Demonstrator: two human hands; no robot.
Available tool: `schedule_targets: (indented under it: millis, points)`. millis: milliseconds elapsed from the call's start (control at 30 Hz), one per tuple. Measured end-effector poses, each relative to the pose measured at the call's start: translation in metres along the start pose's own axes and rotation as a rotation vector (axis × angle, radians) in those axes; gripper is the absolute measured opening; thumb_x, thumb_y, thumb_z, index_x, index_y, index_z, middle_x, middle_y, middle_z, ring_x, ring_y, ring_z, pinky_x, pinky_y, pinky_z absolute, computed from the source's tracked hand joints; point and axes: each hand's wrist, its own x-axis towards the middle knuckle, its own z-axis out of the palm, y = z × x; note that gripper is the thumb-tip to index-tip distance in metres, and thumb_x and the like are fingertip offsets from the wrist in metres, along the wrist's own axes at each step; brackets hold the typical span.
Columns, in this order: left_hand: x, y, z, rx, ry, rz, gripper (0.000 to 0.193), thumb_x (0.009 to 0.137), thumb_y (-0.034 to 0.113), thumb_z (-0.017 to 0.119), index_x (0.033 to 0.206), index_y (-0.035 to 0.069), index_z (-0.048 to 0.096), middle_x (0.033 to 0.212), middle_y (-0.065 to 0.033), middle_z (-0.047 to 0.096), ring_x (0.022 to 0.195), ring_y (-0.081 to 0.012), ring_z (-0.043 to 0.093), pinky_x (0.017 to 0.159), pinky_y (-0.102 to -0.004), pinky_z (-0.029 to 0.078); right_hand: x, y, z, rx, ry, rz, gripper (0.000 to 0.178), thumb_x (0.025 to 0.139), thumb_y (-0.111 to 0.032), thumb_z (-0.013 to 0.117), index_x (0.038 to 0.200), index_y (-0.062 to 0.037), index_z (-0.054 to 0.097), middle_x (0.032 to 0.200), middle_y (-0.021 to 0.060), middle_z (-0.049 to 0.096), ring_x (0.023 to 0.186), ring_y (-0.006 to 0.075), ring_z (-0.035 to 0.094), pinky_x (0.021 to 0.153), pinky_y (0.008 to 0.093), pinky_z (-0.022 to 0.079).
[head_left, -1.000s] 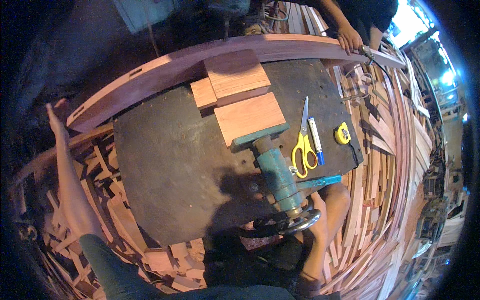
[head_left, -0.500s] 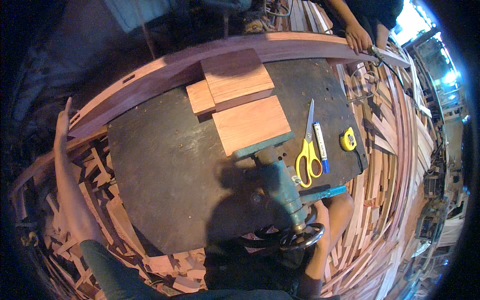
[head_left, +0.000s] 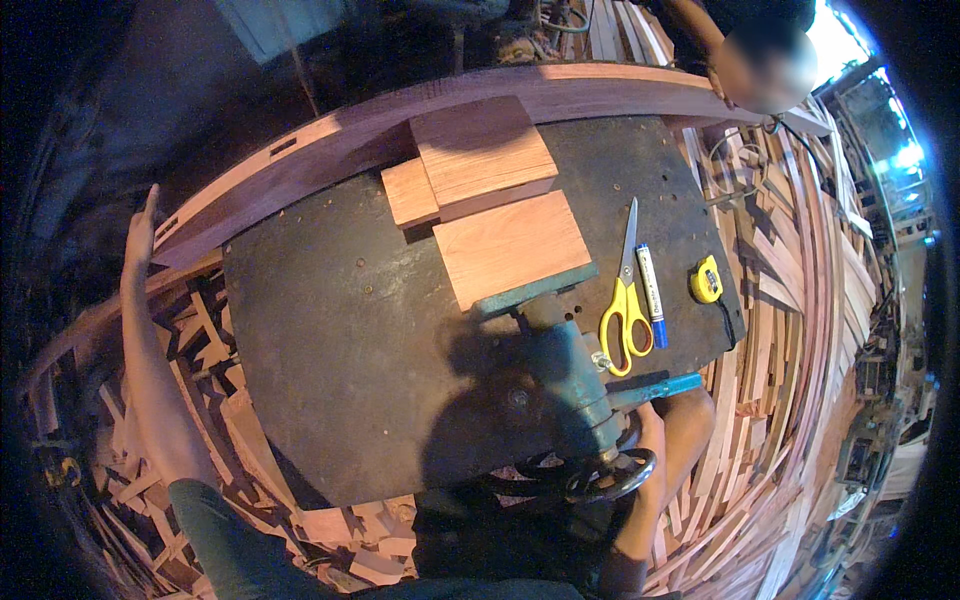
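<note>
At the far left, my left hand (head_left: pixel 143 228) rests against the end of a long wooden beam (head_left: pixel 590 98), fingers stretched out. The beam lies on edge across the far side of a dark tabletop (head_left: pixel 330 340) and has small slots in its upper face. My right hand (head_left: pixel 650 432) is low beside a green-blue clamp (head_left: pixel 580 385), close to its lever (head_left: pixel 660 390) and metal handwheel (head_left: pixel 625 478); its fingers are hidden behind them. Wooden blocks (head_left: pixel 510 245) sit between the clamp's jaw (head_left: pixel 535 290) and the beam, one raised over a smaller piece (head_left: pixel 408 195).
Yellow-handled scissors (head_left: pixel 627 320), a marker with a blue cap (head_left: pixel 652 295) and a yellow tape measure (head_left: pixel 706 280) lie to the clamp's right. Offcuts (head_left: pixel 235 420) and long strips (head_left: pixel 800 330) surround the table. Another person (head_left: pixel 765 65) is by the beam's right end.
The beam has slid slightly right past the blocks, and my left hand has moved with it. The other person's head has come into view over the beam's right end. My right hand stays by the clamp.
</note>
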Motion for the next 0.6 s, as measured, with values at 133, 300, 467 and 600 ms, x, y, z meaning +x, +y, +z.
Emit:
schedule_targets:
  millis: [133,300,467,600]
  points:
    - [0.009,-0.011,-0.013,0.010,-0.034,-0.098,0.068,0.091,0.061,0.048,0.059,0.001,0.047,0.060,-0.0028,0.040,0.061,-0.0162,0.036,0.063,-0.0337,0.037,-0.004,-0.023,-0.004,0.070,-0.069,0.088,0.019,0.081,-0.002,0.059,0.100,-0.0017,0.056,0.078,0.0020,0.054,0.072,0.0118,0.050,0.064,0.0246,0.041]
    - [0.000,-0.002,-0.002,0.004,0.047,-0.065,0.069,0.089,0.063,0.050,0.058,0.001,0.051,0.058,-0.0036,0.045,0.058,-0.0164,0.041,0.062,-0.0336,0.039,-0.027,-0.033,-0.043,-0.242,-0.107,-0.273,0.014,0.088,-0.005,0.056,0.102,-0.0017,0.056,0.088,0.0069,0.061,0.085,0.0172,0.058,0.079,0.0316,0.046]
    - [0.006,-0.012,-0.007,0.032,0.033,-0.086,0.070,0.089,0.063,0.049,0.057,0.000,0.052,0.057,-0.0046,0.047,0.058,-0.0168,0.042,0.060,-0.0351,0.038,-0.006,-0.046,-0.059,0.877,0.381,0.015,0.029,0.098,-0.031,0.049,0.100,-0.0036,0.058,0.101,0.0107,0.061,0.091,0.0193,0.058,0.083,0.0301,0.048]
    - [0.006,-0.010,0.009,0.029,0.048,-0.081,0.074,0.090,0.062,0.047,0.058,-0.004,0.052,0.057,-0.0104,0.048,0.057,-0.0200,0.044,0.062,-0.0390,0.040,0.022,-0.069,-0.057,1.119,0.167,-0.133,0.026,0.097,-0.029,0.050,0.104,-0.0048,0.057,0.092,0.0072,0.058,0.088,0.0187,0.057,0.082,0.0292,0.045]
